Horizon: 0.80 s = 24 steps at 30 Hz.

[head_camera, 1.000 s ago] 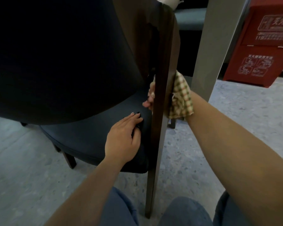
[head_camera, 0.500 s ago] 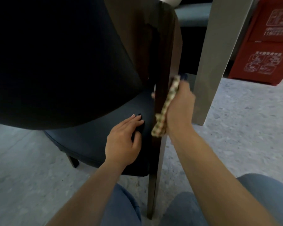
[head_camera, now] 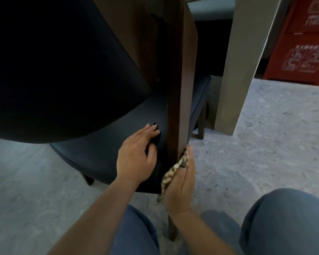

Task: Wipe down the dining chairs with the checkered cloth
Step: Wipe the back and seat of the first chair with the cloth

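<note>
A dining chair with a dark blue padded seat [head_camera: 99, 144] and a dark wooden rear leg [head_camera: 180, 107] fills the middle of the view. My left hand [head_camera: 136, 157] rests flat on the back edge of the seat, fingers straight. My right hand [head_camera: 180, 186] presses the checkered cloth [head_camera: 173, 170] against the right side of the wooden leg, low down near the seat. The thumb lies over the cloth, and most of the cloth is hidden between palm and wood.
A thick grey table leg [head_camera: 241, 70] stands just right of the chair. A red cabinet [head_camera: 302, 43] is at the far right. The floor [head_camera: 265, 144] is speckled grey stone. My knees in blue jeans [head_camera: 284, 223] are at the bottom.
My right hand has slid the cloth down the wooden leg, from level with the backrest joint to below the seat edge. My left hand has stayed on the seat.
</note>
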Each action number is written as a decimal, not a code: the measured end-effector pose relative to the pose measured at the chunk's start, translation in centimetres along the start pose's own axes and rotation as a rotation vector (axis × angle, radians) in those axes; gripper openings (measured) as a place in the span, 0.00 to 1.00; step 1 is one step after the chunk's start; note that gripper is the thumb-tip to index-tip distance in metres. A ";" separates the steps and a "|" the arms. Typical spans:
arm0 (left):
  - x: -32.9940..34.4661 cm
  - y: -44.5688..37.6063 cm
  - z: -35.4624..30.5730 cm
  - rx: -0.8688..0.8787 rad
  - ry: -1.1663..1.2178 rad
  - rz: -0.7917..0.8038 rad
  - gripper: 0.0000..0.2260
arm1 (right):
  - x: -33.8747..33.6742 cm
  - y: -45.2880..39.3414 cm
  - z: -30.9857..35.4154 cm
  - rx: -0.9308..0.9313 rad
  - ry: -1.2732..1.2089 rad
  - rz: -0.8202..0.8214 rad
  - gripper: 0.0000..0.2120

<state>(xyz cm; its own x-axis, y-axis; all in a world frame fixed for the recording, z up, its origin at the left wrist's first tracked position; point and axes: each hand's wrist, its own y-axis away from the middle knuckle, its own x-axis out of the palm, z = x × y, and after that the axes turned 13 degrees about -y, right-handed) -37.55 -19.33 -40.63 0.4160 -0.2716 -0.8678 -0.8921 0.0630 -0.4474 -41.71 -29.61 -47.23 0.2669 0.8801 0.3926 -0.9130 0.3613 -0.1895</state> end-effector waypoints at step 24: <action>-0.8 0.0 -0.3 -0.038 -0.022 -0.004 0.10 | 12.9 -8.9 22.5 -0.823 -0.204 0.420 0.19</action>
<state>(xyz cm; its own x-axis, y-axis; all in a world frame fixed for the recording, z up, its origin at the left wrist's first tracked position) -37.99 -19.43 -39.85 0.4227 -0.2503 -0.8710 -0.8965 0.0253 -0.4424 -37.13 -28.42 -20.21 -0.1646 0.9448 0.2833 -0.3969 0.1995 -0.8959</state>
